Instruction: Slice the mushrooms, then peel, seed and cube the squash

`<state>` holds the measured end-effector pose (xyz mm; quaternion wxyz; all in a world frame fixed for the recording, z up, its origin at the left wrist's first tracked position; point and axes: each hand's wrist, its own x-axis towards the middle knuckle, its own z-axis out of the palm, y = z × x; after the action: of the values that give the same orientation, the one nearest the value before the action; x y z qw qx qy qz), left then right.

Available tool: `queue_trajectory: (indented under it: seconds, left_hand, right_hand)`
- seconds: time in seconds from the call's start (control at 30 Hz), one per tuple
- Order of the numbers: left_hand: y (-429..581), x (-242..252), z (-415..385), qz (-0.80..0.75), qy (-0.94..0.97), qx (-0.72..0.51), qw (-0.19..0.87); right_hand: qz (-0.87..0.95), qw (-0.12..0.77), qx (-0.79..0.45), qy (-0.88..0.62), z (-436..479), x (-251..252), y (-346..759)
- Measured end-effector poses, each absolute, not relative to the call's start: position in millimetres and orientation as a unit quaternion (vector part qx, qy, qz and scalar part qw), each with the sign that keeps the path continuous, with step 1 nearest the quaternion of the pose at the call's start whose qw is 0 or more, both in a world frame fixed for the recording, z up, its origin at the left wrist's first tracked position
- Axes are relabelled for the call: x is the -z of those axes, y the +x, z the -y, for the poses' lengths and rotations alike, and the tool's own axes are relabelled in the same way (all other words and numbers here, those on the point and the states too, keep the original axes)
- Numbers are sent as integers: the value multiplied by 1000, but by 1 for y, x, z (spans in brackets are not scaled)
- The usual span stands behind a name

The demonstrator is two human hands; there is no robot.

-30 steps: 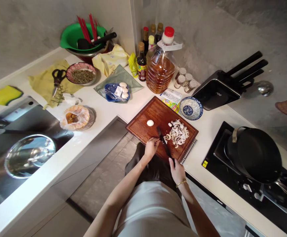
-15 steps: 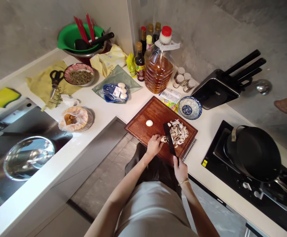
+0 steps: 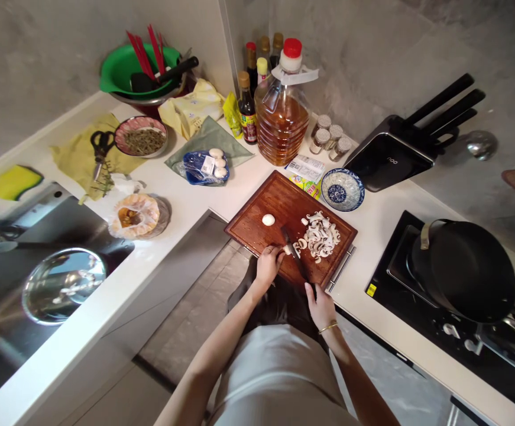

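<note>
On the wooden cutting board (image 3: 250, 222), my right hand (image 3: 320, 305) grips the handle of a black kitchen knife (image 3: 296, 255). Its blade stands against a piece of mushroom (image 3: 287, 249). My left hand (image 3: 268, 264) pinches that mushroom with its fingertips, just left of the blade. Right of the knife lies a pile of sliced mushrooms (image 3: 321, 236), with a few loose slices close to the blade. A whole white mushroom (image 3: 268, 220) rests by itself on the left part of the board.
Behind the board stand a large oil bottle (image 3: 282, 124), spice jars (image 3: 329, 139) and a patterned bowl (image 3: 343, 189). A knife block (image 3: 390, 157) and a frying pan (image 3: 465, 269) on the stove are at right. A mushroom pack (image 3: 204, 167) and the sink (image 3: 0, 319) are at left.
The knife and my left hand have shifted left across the board, away from the pile. More loose slices now show between the blade and the pile.
</note>
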<state>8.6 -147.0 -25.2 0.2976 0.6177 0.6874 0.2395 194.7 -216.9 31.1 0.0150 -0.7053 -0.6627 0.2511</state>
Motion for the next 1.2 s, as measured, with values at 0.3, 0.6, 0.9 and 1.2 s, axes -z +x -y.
queue_trajectory:
  seconds: [0.3, 0.6, 0.9, 1.2]
  left_hand:
    - [16, 33, 146, -666, 649, -213, 301]
    - [27, 33, 132, -660, 660, -217, 285]
    - [6, -23, 108, -668, 623, -356, 197]
    - [11, -59, 71, -440, 842, -119, 289]
  right_hand:
    - [674, -40, -222, -704, 212, -16, 188]
    - [589, 120, -323, -731, 194, -1, 202]
    - [648, 46, -217, -728, 187, -47, 226]
    - [720, 36, -138, -679, 184, -57, 240]
